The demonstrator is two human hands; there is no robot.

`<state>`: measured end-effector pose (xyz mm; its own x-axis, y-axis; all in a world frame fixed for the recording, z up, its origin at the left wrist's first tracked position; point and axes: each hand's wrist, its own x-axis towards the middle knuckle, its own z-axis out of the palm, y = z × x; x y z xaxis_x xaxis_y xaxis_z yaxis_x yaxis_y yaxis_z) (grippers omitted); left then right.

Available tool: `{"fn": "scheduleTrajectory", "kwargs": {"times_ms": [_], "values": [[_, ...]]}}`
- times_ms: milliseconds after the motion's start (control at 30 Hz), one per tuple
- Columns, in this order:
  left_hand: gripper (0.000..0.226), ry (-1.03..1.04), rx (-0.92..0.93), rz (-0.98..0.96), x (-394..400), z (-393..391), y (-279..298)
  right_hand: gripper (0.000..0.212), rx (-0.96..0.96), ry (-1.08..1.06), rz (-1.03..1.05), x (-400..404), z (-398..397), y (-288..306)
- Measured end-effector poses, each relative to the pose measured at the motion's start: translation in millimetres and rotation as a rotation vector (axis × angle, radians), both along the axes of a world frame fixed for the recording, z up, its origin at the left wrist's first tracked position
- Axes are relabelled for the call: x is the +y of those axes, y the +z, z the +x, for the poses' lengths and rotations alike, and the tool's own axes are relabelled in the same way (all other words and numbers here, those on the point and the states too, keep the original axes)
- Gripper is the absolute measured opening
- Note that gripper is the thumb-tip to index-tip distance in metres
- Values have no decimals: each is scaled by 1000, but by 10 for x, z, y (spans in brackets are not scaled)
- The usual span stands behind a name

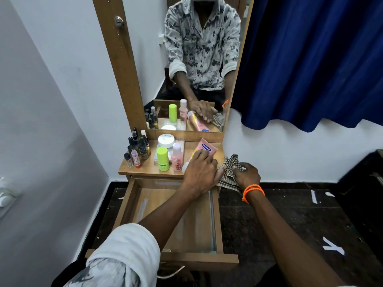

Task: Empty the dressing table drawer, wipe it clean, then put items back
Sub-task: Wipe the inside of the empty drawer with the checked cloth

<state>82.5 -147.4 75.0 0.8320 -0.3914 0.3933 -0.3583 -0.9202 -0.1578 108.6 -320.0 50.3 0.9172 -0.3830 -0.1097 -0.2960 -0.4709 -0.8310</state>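
Drawer [176, 220] open, empty, below bench [149, 172] edge. Left hand [199, 172] rests flat, fingers spread, on pink tube [204, 151]; tube's long axis runs away toward mirror [199, 59]. Right hand [246, 175] pinches checked cloth [230, 170] at bench's right corner, nearer hand for wiping; drawer lies toward person.

Wooden drawer [145, 206] pulled fully out, bare inside, pale streaks on its base. Checked cloth [229, 172] bunched at the right edge of the surface [149, 171]. Pink tube [204, 151] flat there; green-capped bottle [162, 158], pink bottle [177, 159], white jar [166, 140] and small vials [137, 150] upright.
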Motion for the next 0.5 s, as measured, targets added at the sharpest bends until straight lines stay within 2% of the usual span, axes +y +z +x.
{"fn": "scheduleTrajectory", "kwargs": {"times_ms": [133,267,400,500], "values": [[51,-44,-54,-119,-30,-253,-21,34,11,-27,64,5,-100,-59],[38,-1,-73,-376,-33,-625,-182,25,17,-44,174,56,-319,-91],[41,257,157,-647,-8,-958,-326,33,-53,59,-114,135,-670,-32],[56,276,379,-890,91,-1048,-467,34,-117,150,-201,170,-862,-32]]}}
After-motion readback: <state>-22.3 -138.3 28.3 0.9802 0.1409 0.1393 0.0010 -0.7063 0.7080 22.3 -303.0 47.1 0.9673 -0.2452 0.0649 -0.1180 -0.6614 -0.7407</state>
